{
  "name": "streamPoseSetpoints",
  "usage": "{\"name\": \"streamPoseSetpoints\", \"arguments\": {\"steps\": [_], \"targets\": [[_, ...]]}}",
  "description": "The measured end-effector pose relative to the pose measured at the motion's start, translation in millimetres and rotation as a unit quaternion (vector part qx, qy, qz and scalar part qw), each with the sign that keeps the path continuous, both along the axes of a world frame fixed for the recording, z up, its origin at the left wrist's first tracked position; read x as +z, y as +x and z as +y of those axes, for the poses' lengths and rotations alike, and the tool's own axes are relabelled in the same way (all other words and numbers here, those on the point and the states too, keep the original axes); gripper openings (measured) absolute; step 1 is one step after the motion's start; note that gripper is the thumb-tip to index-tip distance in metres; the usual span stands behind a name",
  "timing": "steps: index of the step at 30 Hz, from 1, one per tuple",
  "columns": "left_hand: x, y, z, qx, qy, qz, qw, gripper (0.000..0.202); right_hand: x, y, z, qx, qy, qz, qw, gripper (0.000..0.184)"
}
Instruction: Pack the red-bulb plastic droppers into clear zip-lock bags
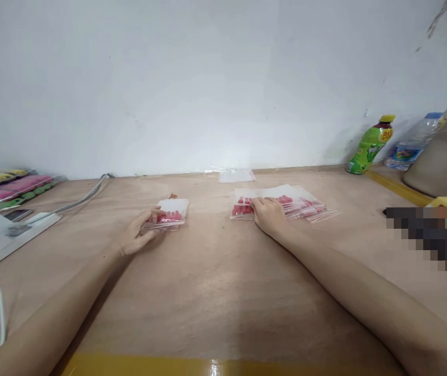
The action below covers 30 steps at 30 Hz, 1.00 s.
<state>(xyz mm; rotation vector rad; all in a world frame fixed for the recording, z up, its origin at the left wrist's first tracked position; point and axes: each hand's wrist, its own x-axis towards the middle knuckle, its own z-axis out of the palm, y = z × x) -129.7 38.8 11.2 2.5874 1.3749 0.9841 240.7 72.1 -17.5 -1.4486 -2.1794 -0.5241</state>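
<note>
My left hand [140, 230] rests at the left edge of a small stack of clear plastic bags [178, 205] with red pieces inside. Its fingers lie stretched over the top bag, and the thumb is spread apart near the stack's front edge. To the right, a fanned row of similar clear bags [305, 201] holds more small red pieces. My right hand [269, 213] is curled over the left part of this row, its fingers closed on a bag there; the fingertips are partly hidden. What exactly the red pieces are is too small to tell.
Near the wall lies a flat clear bag [237, 176]. A green-labelled bottle [370, 146], a water bottle [411, 143] and a beige container [443, 151] stand at right. A power strip [31, 230] with cables and packs of coloured items [15, 190] lie at left.
</note>
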Motion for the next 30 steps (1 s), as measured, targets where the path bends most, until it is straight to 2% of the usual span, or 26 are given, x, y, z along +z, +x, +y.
{"name": "streamPoseSetpoints", "arguments": {"steps": [3, 5, 9, 11, 14, 17, 21, 25, 30], "targets": [[9.8, 27.6, -4.1, 0.018, 0.090, 0.078, 0.993, 0.018, 0.5, -14.0, -2.1, 0.021, 0.016, 0.023, 0.999, 0.022], [12.4, 54.8, -4.1, 0.009, 0.107, 0.106, 0.989, 0.025, -0.5, -29.3, -5.1, 0.062, 0.031, 0.013, 0.998, 0.022], [0.0, 104.4, 7.8, -0.026, 0.111, 0.146, 0.983, 0.041, -4.2, -58.5, -9.5, 0.155, 0.044, -0.036, 0.986, 0.024], [-10.5, 118.0, 18.2, -0.050, 0.111, 0.140, 0.983, 0.030, -5.2, -63.3, -8.7, 0.198, 0.032, -0.050, 0.978, 0.023], [-22.8, 125.5, 32.0, -0.067, 0.116, 0.139, 0.981, 0.017, -4.6, -53.8, -3.7, 0.212, 0.008, -0.015, 0.977, 0.019], [-28.3, 126.8, 38.7, -0.067, 0.128, 0.131, 0.981, 0.016, -3.3, -32.2, 1.6, 0.193, -0.030, 0.026, 0.980, 0.016], [-30.5, 127.3, 39.4, -0.065, 0.144, 0.133, 0.978, 0.019, -5.4, -7.1, 2.5, 0.158, -0.054, 0.024, 0.986, 0.019], [-31.7, 127.5, 36.9, -0.059, 0.158, 0.132, 0.977, 0.022, -8.7, -0.1, 0.5, 0.140, -0.013, 0.036, 0.989, 0.017], [-32.0, 129.0, 34.8, -0.058, 0.172, 0.131, 0.975, 0.022, -8.6, -9.3, 5.4, 0.189, 0.061, 0.011, 0.980, 0.016]]}}
